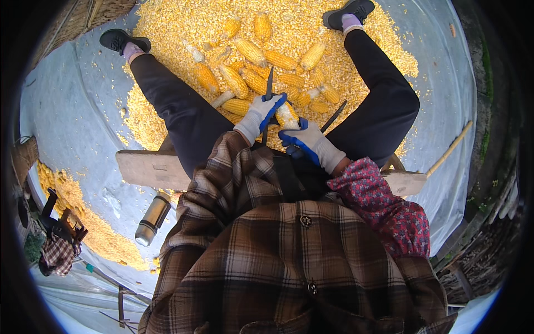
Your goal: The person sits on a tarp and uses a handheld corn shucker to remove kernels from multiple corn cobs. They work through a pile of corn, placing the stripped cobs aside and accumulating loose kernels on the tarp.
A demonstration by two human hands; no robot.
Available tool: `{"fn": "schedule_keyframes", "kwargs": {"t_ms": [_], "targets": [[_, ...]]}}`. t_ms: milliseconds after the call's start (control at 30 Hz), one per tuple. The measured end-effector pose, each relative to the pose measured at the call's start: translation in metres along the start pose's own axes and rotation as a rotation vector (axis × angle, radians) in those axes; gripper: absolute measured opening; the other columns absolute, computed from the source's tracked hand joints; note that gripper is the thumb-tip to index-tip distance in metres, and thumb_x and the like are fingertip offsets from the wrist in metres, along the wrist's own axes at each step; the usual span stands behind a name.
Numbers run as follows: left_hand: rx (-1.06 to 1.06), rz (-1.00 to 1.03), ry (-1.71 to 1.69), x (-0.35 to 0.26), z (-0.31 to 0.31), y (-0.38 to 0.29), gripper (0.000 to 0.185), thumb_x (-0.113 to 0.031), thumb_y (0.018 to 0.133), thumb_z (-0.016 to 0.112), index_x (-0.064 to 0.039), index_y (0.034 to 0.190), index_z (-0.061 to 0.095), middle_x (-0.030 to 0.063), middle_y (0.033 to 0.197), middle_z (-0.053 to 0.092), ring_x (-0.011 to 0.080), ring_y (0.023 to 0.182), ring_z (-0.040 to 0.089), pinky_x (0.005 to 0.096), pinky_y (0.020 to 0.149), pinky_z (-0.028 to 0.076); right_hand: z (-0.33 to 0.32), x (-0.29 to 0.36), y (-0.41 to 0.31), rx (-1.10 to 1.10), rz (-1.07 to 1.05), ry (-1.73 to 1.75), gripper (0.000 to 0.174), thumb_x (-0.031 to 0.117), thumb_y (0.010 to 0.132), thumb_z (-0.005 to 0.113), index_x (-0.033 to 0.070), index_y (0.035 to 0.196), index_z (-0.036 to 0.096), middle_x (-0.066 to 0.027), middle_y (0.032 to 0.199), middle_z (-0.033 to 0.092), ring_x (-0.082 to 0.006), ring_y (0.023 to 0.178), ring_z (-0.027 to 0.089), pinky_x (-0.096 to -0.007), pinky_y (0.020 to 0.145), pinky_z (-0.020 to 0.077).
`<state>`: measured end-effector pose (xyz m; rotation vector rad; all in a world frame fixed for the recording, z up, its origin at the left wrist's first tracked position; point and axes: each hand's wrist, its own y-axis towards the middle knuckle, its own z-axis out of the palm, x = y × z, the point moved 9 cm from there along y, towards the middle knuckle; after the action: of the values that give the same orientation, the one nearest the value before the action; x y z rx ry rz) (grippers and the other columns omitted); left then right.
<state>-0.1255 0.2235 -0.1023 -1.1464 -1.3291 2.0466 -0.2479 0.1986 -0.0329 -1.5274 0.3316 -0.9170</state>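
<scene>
Both hands wear pale gloves with blue palms. My left hand [268, 110] is closed around a narrow dark bar [269, 81], whose pointed end sticks up past the fingers. My right hand [308, 140] grips a partly shelled corn cob [287, 115] just right of my left hand; its near side is bare and whitish, while yellow kernels remain on the far side. Another dark bar [334, 117] slants out beside my right hand; whether it is held or joined to something is hidden. Whole and partly shelled cobs [250, 52] lie beyond my hands on loose kernels [175, 25].
A wooden bench [150, 169] is beneath me, on plastic sheeting [83, 108]. A metal flask [153, 219] lies at left, near another corn pile [100, 234] and a seated person [58, 250]. A woven basket [62, 25] stands upper left; a yellowish stick [449, 148] leans at right.
</scene>
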Motion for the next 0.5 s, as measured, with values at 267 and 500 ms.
{"fn": "schedule_keyframes", "kwargs": {"t_ms": [267,500], "targets": [[-0.066,0.053,0.066,0.010,-0.008,0.012,0.058,-0.051,0.075,0.063,-0.010,0.115,0.057,0.0078,0.098,0.057,0.0199,0.085,0.054,0.0334,0.075,0.046,0.024,0.025,0.021,-0.219,-0.235,-1.034,0.053,0.033,0.075,0.060,0.001,0.114,0.043,-0.0247,0.096,0.058,-0.0379,0.094,0.056,-0.0423,0.082,0.0446],[-0.113,0.149,0.014,0.008,-0.009,0.021,0.043,-0.042,0.081,0.061,0.001,0.086,0.067,0.0070,0.069,0.061,0.0131,0.064,0.055,0.0291,0.056,0.046,0.000,0.010,-0.020,0.160,0.168,-0.060,0.027,0.027,0.075,0.067,0.005,0.087,0.057,-0.0047,0.062,0.058,-0.0131,0.042,0.052,-0.0265,0.034,0.0390]]}}
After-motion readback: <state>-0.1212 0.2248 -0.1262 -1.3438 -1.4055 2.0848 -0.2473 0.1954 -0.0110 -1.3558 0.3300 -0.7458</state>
